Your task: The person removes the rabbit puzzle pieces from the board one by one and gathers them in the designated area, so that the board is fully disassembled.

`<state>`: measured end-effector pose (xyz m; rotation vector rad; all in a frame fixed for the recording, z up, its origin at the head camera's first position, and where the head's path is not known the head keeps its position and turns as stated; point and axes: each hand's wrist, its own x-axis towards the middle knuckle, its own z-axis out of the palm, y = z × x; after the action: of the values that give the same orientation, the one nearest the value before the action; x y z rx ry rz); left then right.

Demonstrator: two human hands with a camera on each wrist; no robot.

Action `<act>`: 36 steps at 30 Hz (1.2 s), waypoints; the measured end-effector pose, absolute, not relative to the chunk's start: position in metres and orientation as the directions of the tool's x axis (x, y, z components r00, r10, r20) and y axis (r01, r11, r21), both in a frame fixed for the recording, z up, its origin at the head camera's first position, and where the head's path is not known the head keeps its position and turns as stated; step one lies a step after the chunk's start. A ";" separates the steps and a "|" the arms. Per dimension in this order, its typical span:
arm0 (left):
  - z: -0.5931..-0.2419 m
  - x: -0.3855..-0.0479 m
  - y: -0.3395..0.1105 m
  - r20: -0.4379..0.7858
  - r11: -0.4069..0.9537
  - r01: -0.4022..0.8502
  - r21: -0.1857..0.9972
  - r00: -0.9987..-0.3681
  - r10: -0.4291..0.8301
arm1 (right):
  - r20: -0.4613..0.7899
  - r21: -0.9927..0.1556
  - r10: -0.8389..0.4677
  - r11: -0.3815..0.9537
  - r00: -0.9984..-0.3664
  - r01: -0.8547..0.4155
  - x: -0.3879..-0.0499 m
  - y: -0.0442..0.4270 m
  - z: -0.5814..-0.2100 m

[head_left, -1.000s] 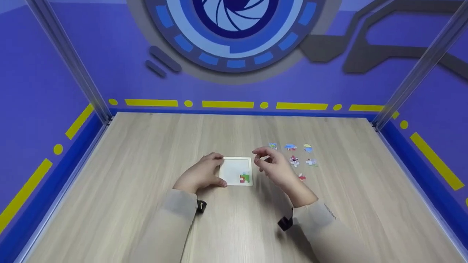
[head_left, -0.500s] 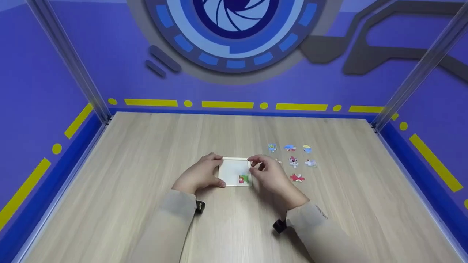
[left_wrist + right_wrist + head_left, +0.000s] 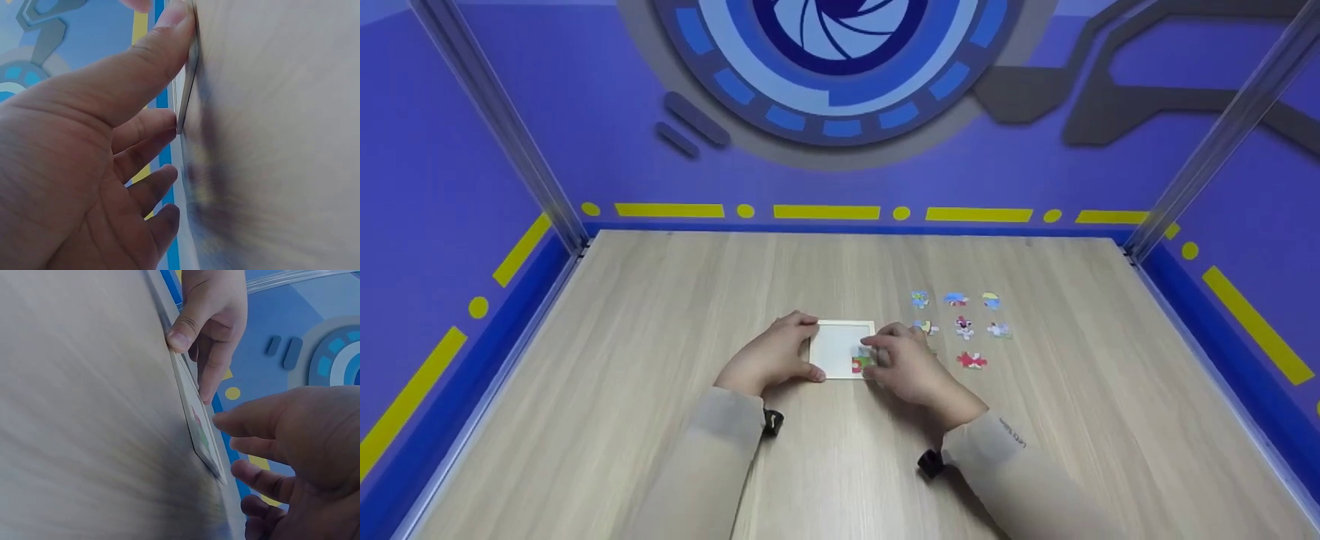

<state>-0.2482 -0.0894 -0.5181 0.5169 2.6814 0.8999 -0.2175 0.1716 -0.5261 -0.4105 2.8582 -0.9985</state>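
Note:
A small square puzzle tray (image 3: 834, 352) with a pale rim lies on the table. My left hand (image 3: 772, 356) holds its left side, the thumb at the near corner and the fingers at the far one; the left wrist view shows this thumb (image 3: 160, 42) on the edge. A green and red jigsaw piece (image 3: 857, 365) sits in the tray's near right corner, with a pale bluish patch just above it. My right hand (image 3: 911, 364) hovers over the right rim, thumb and index finger apart around that spot. The right wrist view shows its fingers (image 3: 253, 413) loosely bent; contact is unclear.
Right of the tray lie several loose jigsaw pieces in rows, among them a red one (image 3: 972, 361), a red and white one (image 3: 964, 327) and a blue one (image 3: 956, 299). Others sit partly behind my right hand. Blue panels (image 3: 840, 180) border the wooden table (image 3: 697, 285).
My right hand has moved left from beside the loose pieces to the tray's right rim, then down towards the near right corner. The left hand has kept its grip on the tray.

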 end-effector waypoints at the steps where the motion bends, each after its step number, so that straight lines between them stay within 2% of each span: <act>1: -0.518 -0.248 -0.089 -0.134 0.744 0.247 0.621 -0.902 0.411 | -0.006 -0.602 -0.290 0.765 -0.957 -0.228 -0.217 0.171 -0.526; 5: -0.516 -0.248 -0.089 -0.134 0.747 0.238 0.620 -0.907 0.400 | -0.018 -0.547 -0.315 0.798 -0.949 -0.255 -0.217 0.169 -0.527; 13: -0.514 -0.247 -0.088 -0.124 0.739 0.253 0.624 -0.902 0.414 | -0.001 -0.549 -0.294 0.799 -0.956 -0.245 -0.214 0.168 -0.530; 25: -0.517 -0.247 -0.089 -0.123 0.737 0.247 0.629 -0.905 0.408 | -0.015 -0.611 -0.264 0.766 -0.965 -0.200 -0.215 0.166 -0.532; 36: -0.518 -0.248 -0.089 -0.110 0.722 0.251 0.645 -0.904 0.413 | 0.029 -0.667 -0.310 0.702 -0.950 -0.249 -0.217 0.167 -0.531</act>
<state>-0.2481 -0.0890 -0.5183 0.5263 2.6818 0.9511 -0.2170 0.1666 -0.5313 -0.4642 2.8192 -1.0860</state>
